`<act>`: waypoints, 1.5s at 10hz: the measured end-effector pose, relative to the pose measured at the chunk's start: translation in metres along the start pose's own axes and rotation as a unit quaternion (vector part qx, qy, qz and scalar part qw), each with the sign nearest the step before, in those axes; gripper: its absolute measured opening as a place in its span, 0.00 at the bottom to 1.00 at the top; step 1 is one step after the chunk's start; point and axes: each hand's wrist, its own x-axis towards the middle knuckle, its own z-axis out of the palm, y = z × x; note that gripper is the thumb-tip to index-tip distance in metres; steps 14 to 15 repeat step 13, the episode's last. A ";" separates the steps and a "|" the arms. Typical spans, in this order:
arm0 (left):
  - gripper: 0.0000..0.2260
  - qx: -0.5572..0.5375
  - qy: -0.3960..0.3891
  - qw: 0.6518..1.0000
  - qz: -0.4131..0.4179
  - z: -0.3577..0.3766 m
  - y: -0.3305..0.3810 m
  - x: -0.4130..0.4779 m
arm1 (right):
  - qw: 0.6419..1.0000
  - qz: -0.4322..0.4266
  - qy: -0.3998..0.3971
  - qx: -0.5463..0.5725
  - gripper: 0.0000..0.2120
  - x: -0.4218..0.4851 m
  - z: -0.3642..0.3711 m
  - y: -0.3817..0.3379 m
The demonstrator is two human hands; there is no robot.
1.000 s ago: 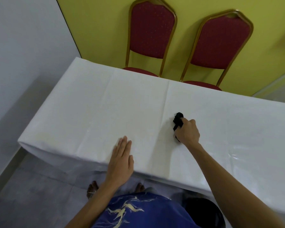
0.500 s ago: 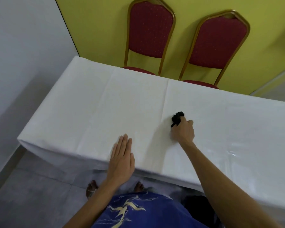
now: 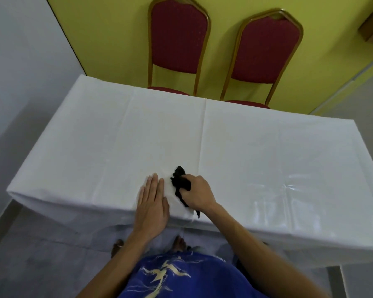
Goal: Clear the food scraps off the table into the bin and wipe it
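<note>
Near the front edge of the white table (image 3: 267,151), a black cloth (image 3: 180,181) is held tight in the right hand (image 3: 199,193), while the left hand (image 3: 152,204) is laid flat and open just beside it.

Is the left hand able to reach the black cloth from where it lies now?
Probably yes. The left hand lies flat on the table just beside the cloth, with nothing between them; the right hand already holds it.
</note>
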 end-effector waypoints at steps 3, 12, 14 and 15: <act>0.30 -0.093 -0.046 0.995 0.011 -0.018 -0.005 0.003 | 0.997 0.019 0.033 0.064 0.20 -0.009 0.025 -0.025; 0.25 -0.004 -0.011 0.996 0.089 -0.148 -0.028 0.097 | 0.982 -0.016 0.169 -0.084 0.22 0.033 -0.080 -0.104; 0.27 0.010 0.008 0.993 0.120 -0.195 -0.011 0.137 | 0.969 -0.073 0.183 -0.150 0.22 0.052 -0.122 -0.138; 0.27 0.010 0.008 0.993 0.120 -0.195 -0.011 0.137 | 0.969 -0.073 0.183 -0.150 0.22 0.052 -0.122 -0.138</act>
